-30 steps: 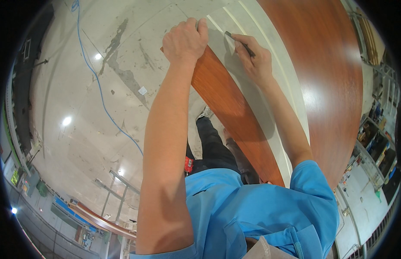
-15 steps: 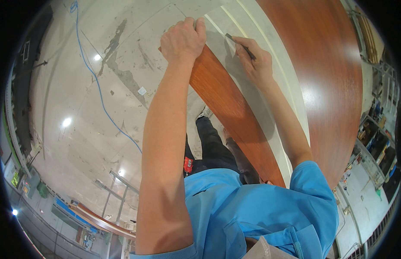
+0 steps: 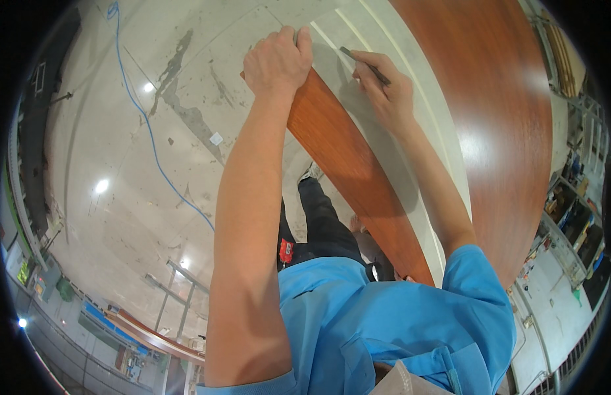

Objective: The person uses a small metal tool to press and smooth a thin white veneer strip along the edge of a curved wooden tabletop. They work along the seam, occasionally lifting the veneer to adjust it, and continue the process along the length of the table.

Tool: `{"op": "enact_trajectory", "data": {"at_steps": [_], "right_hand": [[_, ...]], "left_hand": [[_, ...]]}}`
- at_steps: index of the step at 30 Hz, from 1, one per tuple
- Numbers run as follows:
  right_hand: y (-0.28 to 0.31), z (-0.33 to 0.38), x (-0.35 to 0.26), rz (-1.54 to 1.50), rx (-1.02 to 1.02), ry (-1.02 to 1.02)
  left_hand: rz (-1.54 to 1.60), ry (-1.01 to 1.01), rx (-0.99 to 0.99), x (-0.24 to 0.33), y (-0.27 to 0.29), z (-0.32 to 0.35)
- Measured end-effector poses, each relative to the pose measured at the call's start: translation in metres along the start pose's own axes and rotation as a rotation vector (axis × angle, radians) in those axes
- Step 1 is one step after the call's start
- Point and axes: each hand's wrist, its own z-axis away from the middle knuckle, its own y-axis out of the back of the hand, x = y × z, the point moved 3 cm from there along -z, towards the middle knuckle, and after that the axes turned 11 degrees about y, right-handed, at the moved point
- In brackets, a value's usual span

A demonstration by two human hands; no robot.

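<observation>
My left hand is closed over the far end of a long, narrow reddish-brown wood-grain board, which slants down toward my right side. In my right hand, thumb and fingers pinch a slim, dark, pen-like tool; its exact kind is not clear. The tool's tip points left, over a pale strip on the grey surface beside the board. I cannot tell whether the tip touches that strip. The board's end under my left palm is hidden.
A wide glossy reddish-brown panel lies on the right. Another person's hand is at the board's near end. A blue hose crosses the stained floor on the left. Metal frames stand at lower left.
My right hand and the tool have shifted slightly left and up. My left hand keeps its grip on the board. The other person, partly visible beneath the board, has moved a little.
</observation>
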Motion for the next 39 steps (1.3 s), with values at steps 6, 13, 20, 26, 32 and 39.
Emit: {"op": "enact_trajectory", "data": {"at_steps": [6,13,20,26,32,39], "right_hand": [[-0.002,-0.007,0.005,0.005,-0.03,-0.05],[-0.002,-0.011,0.004,-0.012,-0.039,-0.049],[-0.004,-0.018,0.003,-0.004,-0.052,-0.057],[-0.003,-0.016,0.005,0.019,-0.057,-0.044],[-0.002,-0.015,0.006,0.02,-0.052,-0.044],[-0.001,-0.014,0.007,0.028,-0.05,-0.03]], "left_hand": [[0.012,0.025,-0.012,0.001,0.001,0.001],[-0.016,0.03,-0.043,0.002,0.003,0.0],[-0.016,0.033,-0.049,0.002,0.003,0.0],[-0.028,0.039,-0.069,0.002,0.004,-0.001],[-0.017,0.018,-0.029,0.002,0.004,0.0],[-0.026,0.047,-0.067,0.002,0.005,0.0]]}}
